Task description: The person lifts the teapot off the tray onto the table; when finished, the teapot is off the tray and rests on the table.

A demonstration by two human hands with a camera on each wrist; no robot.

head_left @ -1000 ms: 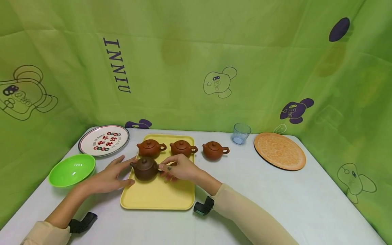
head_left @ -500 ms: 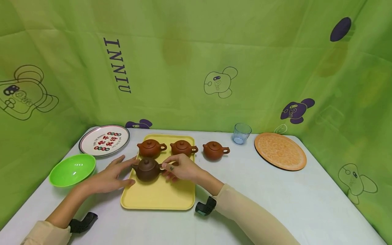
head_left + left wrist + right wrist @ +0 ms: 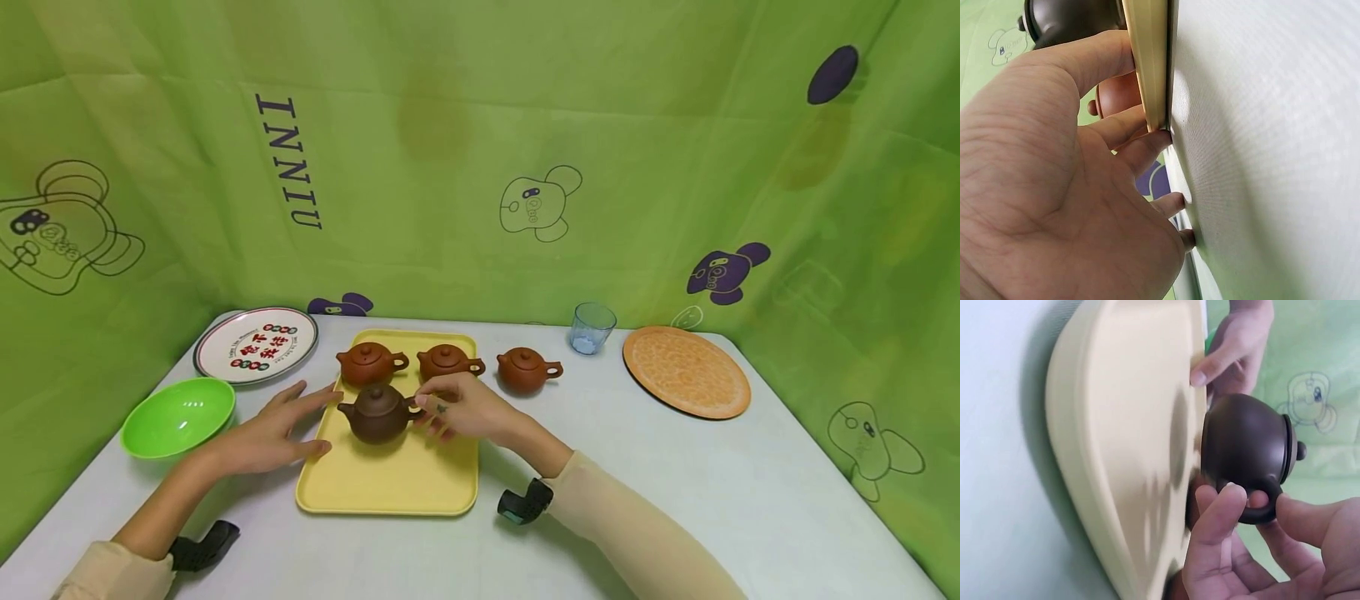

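My right hand point(image 3: 465, 408) pinches the handle of a dark brown teapot point(image 3: 377, 415), which is upright over the middle of a yellow tray point(image 3: 386, 487). In the right wrist view, the teapot point(image 3: 1244, 437) seems slightly off the tray, its shadow falling on the surface. My left hand point(image 3: 262, 433) spreads its fingers along the tray's left side, with thumb and fingertips touching the rim in the left wrist view. Two reddish-brown teapots, one at left point(image 3: 367, 364) and one at right point(image 3: 447, 364), sit at the tray's far end. A third reddish-brown teapot point(image 3: 523, 369) stands on the table right of the tray.
On the left are a green bowl point(image 3: 180, 417) and a white plate point(image 3: 255, 346) with red characters. A clear bluish glass point(image 3: 592, 329) and a round orange-brown board point(image 3: 686, 372) are at the back right. Green curtains surround the white table point(image 3: 637, 483).
My right hand has carried the dark brown teapot a short way to the right, over the tray. The left hand stays at the tray's side, and the other teapots have not moved.
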